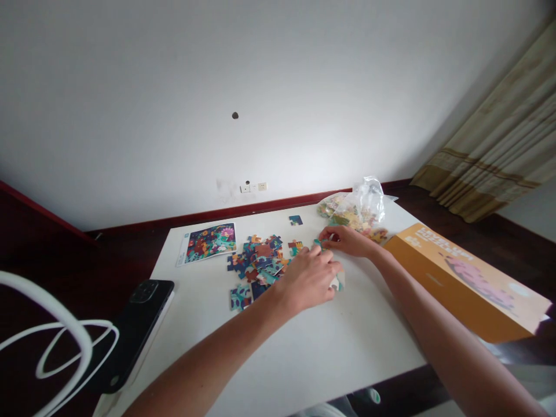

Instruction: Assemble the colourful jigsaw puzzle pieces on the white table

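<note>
My left hand [309, 279] reaches over the white table with its fingers curled down, and its fingertips are partly hidden. A pale puzzle piece [340, 280] shows at the edge of those fingers. Close by, my right hand [347, 240] pinches a small teal puzzle piece [320, 242] between thumb and fingers, near the left hand's index finger. Just left of the hands lies a heap of mixed puzzle pieces [263, 255], some overlapping. An orange and teal piece [295, 248] lies flat beyond the left hand, and a dark blue piece [296, 220] sits apart farther back.
A picture sheet [211, 242] lies at the table's back left. Clear plastic bags of pieces [358, 214] stand at the back right. An orange puzzle box [452, 284] is at the right edge. A black phone [134, 324] and white cable [78, 330] occupy the left edge.
</note>
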Motion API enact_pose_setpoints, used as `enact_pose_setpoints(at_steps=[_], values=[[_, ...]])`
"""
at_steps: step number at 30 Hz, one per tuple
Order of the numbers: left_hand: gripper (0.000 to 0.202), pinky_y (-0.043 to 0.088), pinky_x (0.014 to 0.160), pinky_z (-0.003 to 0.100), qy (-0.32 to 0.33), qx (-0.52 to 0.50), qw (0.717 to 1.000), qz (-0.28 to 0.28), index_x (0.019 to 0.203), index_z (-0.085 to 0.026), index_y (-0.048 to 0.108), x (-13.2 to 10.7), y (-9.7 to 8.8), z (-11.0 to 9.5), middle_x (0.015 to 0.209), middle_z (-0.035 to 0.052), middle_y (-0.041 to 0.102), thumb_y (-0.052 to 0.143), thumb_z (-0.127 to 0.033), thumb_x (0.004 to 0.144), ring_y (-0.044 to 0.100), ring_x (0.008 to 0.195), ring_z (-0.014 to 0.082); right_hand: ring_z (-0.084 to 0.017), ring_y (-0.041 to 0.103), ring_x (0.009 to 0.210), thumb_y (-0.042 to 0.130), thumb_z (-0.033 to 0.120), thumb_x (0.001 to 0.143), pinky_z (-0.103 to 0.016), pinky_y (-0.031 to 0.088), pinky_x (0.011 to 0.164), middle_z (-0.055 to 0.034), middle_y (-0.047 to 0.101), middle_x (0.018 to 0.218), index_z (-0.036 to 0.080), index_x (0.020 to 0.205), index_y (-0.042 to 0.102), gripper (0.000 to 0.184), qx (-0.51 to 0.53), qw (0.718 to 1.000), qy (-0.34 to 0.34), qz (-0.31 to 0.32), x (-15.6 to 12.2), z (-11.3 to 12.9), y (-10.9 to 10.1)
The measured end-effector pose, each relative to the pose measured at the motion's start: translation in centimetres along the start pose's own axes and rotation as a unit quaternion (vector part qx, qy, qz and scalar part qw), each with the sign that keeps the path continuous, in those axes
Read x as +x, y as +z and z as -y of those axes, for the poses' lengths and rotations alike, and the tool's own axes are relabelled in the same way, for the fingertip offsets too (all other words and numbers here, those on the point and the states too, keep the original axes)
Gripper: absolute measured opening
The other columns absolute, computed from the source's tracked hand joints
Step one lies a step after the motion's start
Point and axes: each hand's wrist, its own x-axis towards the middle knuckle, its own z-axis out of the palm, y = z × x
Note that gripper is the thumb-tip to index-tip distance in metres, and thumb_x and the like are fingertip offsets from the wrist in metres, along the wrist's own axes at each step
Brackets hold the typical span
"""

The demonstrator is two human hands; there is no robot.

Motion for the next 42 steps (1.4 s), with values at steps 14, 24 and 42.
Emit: enact_pose_setpoints(at_steps=[14,24,42], values=[[0.022,0.052,0.092,0.039,-0.069,0.009,0.997,-0.019,0.112,-0.021,0.072,1.2,2.1,4.1,0.108,0.0081,0.067,0.061,-0.035,0.100,0.063,0.103,0.0272,-0.022,0.063,0.076,0.062,0.049,0.090,-0.034,0.047,0.072,-0.0062,0.072,0.085,0.020,0.111,0.073,0.037,-0.032,0.999,0.013,-0.023,-0.3,0.1,-0.9],[0.024,0.051,0.096,0.036,-0.068,-0.062,0.996,0.000,0.112,-0.022,0.071,0.8,2.3,5.4,0.108,0.0057,0.069,0.075,-0.029,0.090,0.063,0.106,0.0258,-0.015,0.049,0.066,0.059,0.064,0.089,-0.029,0.036,0.060,-0.0023,0.062,0.071,0.016,0.091,0.075,0.051,0.023,0.994,0.007,0.111,-0.9,-0.5,-2.2],[0.033,0.053,0.095,0.035,-0.115,-0.079,0.990,-0.012,0.110,-0.018,0.072,1.1,3.7,5.8,0.106,0.0079,0.069,0.081,-0.038,0.084,0.065,0.102,0.0264,-0.019,0.059,0.074,0.067,0.040,0.084,-0.031,0.043,0.070,-0.0041,0.068,0.080,0.020,0.085,0.069,0.020,-0.082,0.995,0.014,0.053,-0.6,0.5,-0.3]])
